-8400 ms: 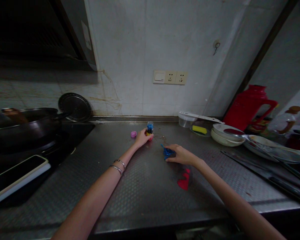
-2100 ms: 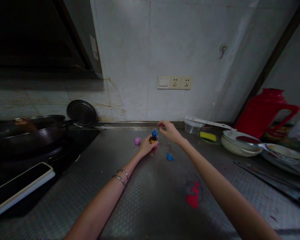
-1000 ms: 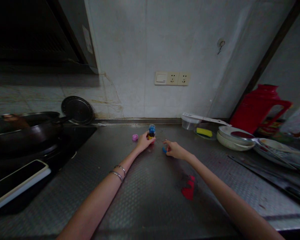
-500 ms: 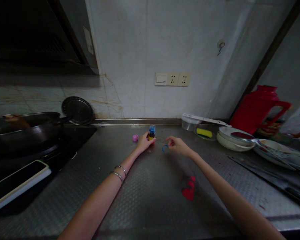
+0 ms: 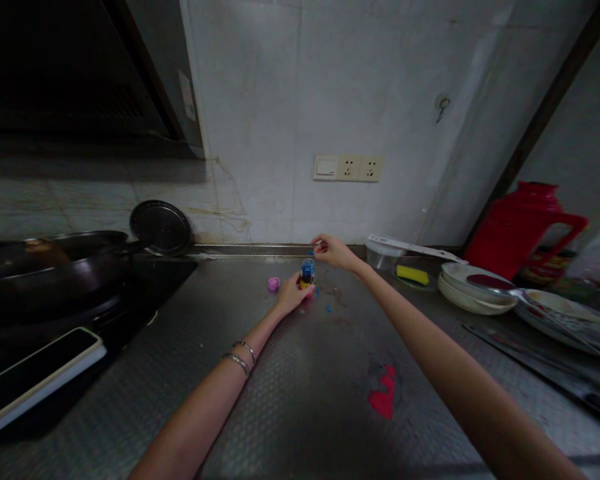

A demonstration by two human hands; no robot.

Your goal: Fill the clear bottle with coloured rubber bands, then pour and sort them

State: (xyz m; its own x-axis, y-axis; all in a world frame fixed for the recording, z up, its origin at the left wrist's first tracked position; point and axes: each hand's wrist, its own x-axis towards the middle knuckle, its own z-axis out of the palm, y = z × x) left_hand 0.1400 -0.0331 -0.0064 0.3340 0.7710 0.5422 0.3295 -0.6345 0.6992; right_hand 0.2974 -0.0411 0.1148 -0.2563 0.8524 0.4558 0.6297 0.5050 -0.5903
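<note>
My left hand [image 5: 293, 292] is wrapped around a small clear jar [image 5: 307, 270] that stands upright on the metal counter. Blue, dark and yellow layers show inside the jar, with some pinkish red low down. Just above its mouth, my right hand [image 5: 330, 250] pinches a small blue scrap [image 5: 311, 253]. Another tiny blue scrap [image 5: 329, 308] lies on the counter to the right of the jar. Left of my left hand sits a small pink cap [image 5: 273, 284]. Bright red flat pieces [image 5: 383, 397] lie nearer to me, beside my right forearm.
A phone [image 5: 35, 373] and a wok [image 5: 65, 260] are at the left, with a round dark lid [image 5: 161, 227] against the wall. To the right are a plastic tub [image 5: 383, 255], a yellow sponge [image 5: 412, 275], stacked bowls [image 5: 473, 293], a knife [image 5: 530, 363] and a red thermos [image 5: 517, 230].
My right hand has moved up and left from the counter to above the jar, carrying a blue scrap. My left hand keeps holding the jar. The view has shifted slightly.
</note>
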